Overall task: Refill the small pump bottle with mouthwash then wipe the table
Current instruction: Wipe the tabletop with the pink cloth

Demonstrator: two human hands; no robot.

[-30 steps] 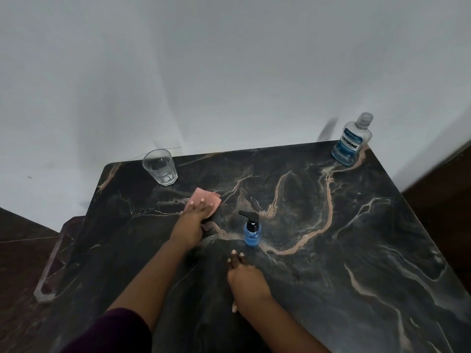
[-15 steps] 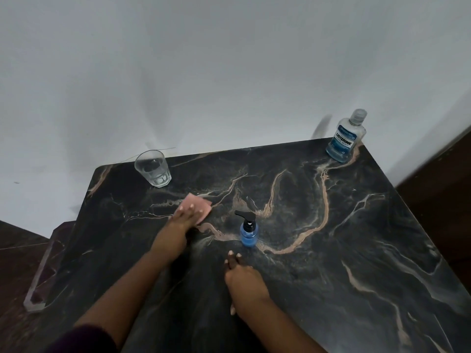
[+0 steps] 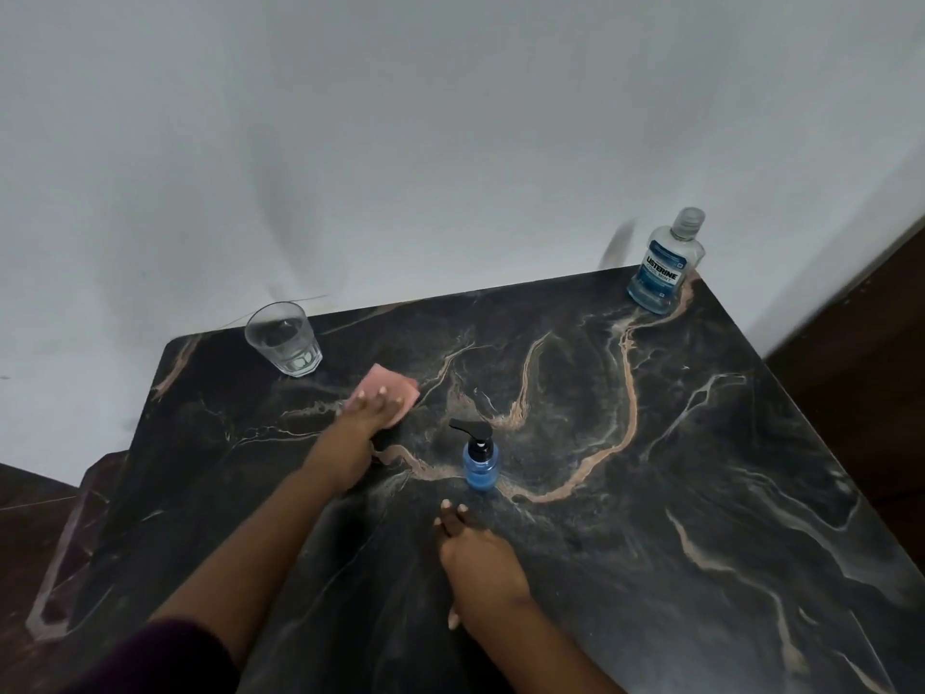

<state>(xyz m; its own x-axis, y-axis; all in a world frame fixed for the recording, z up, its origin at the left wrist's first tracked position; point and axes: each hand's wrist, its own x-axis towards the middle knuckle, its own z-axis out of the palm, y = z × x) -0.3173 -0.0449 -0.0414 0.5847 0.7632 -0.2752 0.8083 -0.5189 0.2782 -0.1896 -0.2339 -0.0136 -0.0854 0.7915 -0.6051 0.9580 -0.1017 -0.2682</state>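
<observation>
Fingers (image 3: pixel 381 397) of the left hand (image 3: pixel 368 418) lie straight and flat, pressing a pink cloth (image 3: pixel 385 393) down onto the dark marble table (image 3: pixel 650 493), nails showing pale against the fabric. The cloth sits under the fingertips with its far corner poking out beyond them, between the glass and the pump bottle. The left forearm runs back toward the camera, ending in a dark maroon sleeve (image 3: pixel 150 658) at the bottom edge.

The right hand (image 3: pixel 475 558) rests on the tabletop nearer the camera, fingers stretched forward and laid flat on the stone, holding nothing. Their tips stop just short of the small pump bottle (image 3: pixel 480 460), not touching it.

That bottle stands upright near the middle of the table, blue liquid filling its body, black pump head on top with the spout pointing left. It stands just right of the left wrist.

Further out, a clear drinking glass (image 3: pixel 284 338) stands at the far left of the table, beyond the cloth. At the far right corner, well apart from both hands, the mouthwash bottle (image 3: pixel 664 265) stands upright, cap on, blue liquid low inside. A plain white wall (image 3: pixel 450 142) rises behind the table.
</observation>
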